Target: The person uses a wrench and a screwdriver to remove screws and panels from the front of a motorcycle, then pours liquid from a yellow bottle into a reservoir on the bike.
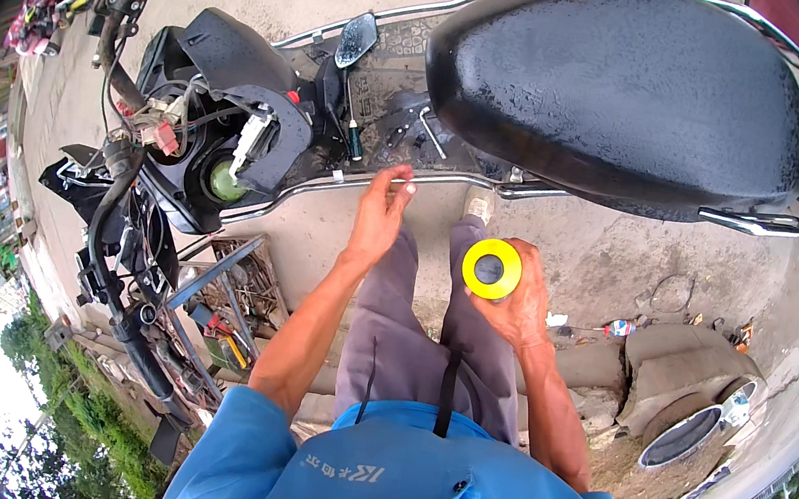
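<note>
In my right hand [519,301] is a round yellow thing with a dark grey centre [490,269]. It is seen end on, so I cannot make out its kind. My left hand [382,215] hangs in the air beside the scooter's footboard, fingers apart and holding nothing. The scooter lies across in front of me, with its black seat [632,93] at the right. At the left its front is stripped down, and wires and a white bracket [252,141] show. A screwdriver with a dark green handle [355,141] and a bent metal wrench [432,133] rest on the footboard [386,81].
The bare handlebar [113,202] reaches across the left side. Behind my left arm, a metal frame [220,271] stands near tools with red and yellow handles [225,333]. A mirror [356,40] rises by the footboard. Concrete pieces [681,372] lie at the right.
</note>
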`<state>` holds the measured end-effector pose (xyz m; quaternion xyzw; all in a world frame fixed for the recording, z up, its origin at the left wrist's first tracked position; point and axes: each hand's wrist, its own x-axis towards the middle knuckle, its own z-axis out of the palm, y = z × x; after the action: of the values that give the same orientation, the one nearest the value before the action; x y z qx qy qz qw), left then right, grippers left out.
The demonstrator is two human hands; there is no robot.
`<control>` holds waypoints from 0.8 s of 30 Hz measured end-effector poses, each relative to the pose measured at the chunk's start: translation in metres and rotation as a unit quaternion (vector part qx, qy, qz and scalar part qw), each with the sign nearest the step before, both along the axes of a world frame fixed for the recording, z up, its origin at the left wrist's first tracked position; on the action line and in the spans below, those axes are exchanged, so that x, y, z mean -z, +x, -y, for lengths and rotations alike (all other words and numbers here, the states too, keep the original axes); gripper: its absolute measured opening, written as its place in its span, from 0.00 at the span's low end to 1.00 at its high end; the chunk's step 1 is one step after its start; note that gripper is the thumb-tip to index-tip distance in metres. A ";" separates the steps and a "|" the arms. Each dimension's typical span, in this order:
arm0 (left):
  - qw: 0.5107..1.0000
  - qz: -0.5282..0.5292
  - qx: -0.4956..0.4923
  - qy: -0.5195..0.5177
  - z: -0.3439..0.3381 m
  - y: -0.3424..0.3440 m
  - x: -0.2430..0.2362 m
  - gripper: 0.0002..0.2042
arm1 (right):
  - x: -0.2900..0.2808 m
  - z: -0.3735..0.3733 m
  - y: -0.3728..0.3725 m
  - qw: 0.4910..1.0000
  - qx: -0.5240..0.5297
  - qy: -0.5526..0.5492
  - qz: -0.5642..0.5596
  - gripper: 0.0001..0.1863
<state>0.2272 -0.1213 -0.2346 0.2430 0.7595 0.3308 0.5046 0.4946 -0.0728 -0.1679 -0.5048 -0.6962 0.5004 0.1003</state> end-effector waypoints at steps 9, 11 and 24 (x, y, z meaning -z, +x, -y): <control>0.861 -0.328 0.268 0.281 0.029 -0.001 -0.308 0.26 | -0.158 -0.033 -0.081 0.962 -0.196 0.137 -0.134 0.42; 0.845 -0.379 0.256 0.278 0.046 -0.010 -0.336 0.25 | -0.183 -0.034 -0.099 0.941 -0.246 0.176 -0.153 0.40; 0.782 -0.619 0.021 0.063 0.124 -0.064 -0.391 0.27 | -0.288 -0.011 -0.219 0.838 -0.409 0.314 -0.179 0.39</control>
<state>0.1636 -0.2453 0.1569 0.4425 0.8808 0.1457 -0.0843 0.2758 -0.0618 0.1206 -0.0177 -0.9288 0.3324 0.1626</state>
